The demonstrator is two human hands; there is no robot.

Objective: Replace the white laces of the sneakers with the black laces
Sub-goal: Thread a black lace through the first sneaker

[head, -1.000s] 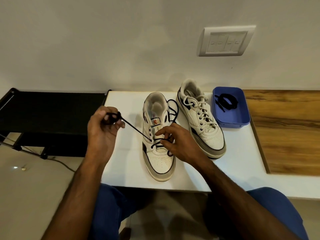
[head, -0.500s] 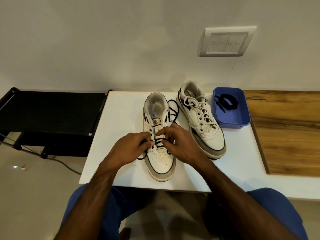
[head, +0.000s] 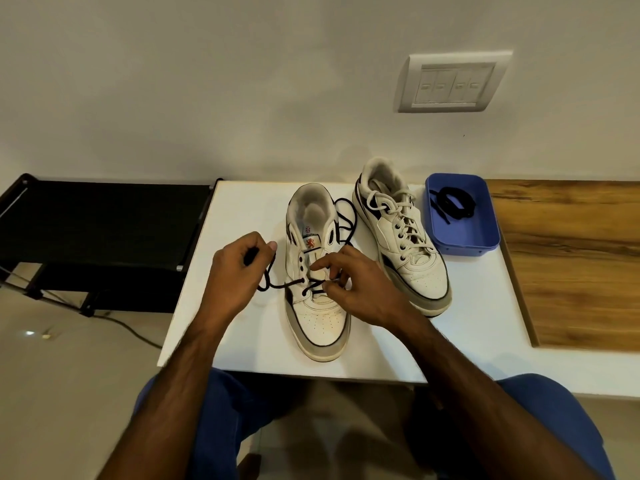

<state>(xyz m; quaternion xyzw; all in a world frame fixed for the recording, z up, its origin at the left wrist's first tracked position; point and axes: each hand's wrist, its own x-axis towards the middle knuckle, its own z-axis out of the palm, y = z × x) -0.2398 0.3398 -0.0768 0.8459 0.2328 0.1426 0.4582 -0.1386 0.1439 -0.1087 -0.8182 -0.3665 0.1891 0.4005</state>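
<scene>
1. My left hand (head: pixel 239 271) is curled round the free end of the black lace (head: pixel 273 284), the tip pinched between thumb and fingers. From my fist the lace runs slack, toward 4 o'clock, into a low eyelet on the left side of the near sneaker (head: pixel 317 289).
2. My right hand (head: pixel 356 289) rests over the tongue of that sneaker, fingers bent and pinching the black crossings at the lower eyelets to hold them down.
3. The other half of the lace loops loose at 1 o'clock from the sneaker's collar, lying on the white table (head: pixel 242 209) between the two shoes.
4. The second sneaker (head: pixel 401 233) sits at 2 o'clock from the first, with its white lace (head: pixel 391 206) tied in. The spare black lace (head: pixel 450 202) lies coiled in the blue tray (head: pixel 485 237) further toward 3 o'clock.
5. By my reckoning only the bottom rows are threaded, so most of the job remains.
6. Risks from here:
   - If I pull hard with my left hand while my right grip is light, the lace could slide through and leave the two ends uneven.
   - The slack loop beside my left fist could twist or knot as I tighten.
   - I could skip an eyelet or cross the wrong way, since my right fingers hide the row I am working on.
   - A strong tug could drag the shoe across the smooth table toward the edge at 6 o'clock.
   - The loose loop at the collar could snag on the second sneaker.
</scene>
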